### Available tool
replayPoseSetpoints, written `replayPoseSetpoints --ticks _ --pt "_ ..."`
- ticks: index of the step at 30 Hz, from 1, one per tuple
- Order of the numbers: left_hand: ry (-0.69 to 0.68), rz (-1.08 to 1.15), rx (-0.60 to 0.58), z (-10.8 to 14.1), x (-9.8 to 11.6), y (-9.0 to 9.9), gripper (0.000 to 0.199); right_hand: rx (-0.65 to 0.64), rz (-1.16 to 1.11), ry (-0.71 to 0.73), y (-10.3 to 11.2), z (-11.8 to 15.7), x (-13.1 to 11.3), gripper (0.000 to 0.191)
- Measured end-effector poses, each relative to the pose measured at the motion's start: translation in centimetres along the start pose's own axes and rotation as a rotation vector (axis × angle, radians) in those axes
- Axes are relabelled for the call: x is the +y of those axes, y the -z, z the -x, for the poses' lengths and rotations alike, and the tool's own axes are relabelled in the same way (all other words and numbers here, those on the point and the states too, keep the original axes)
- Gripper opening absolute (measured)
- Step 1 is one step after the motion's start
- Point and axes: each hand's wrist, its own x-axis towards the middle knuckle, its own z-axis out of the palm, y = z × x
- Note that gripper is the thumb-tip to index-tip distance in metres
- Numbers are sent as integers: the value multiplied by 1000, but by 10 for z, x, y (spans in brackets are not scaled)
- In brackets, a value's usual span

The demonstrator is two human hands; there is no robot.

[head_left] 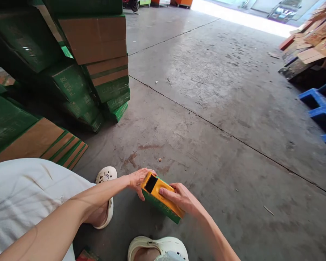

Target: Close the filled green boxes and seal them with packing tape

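While the left hand clasps the ten o'clock end of a green carton at six o'clock in view, the right hand grips a yellow handheld device against it, apparently aligning; next seemingly calls for steady pressure.

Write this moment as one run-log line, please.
Left hand: at left end of yellow item | right hand: gripping it, thumb on top | green box: beneath it
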Motion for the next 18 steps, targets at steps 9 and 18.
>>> replayPoseSetpoints --ticks 9,18 --pt "23 98 8 3 -7 -4 113 -202 -103 -65 24 -3 -30 69" --pt "268 354 328 4 -15 -18 88 -142 -105 -57 6 -18 -80 69"
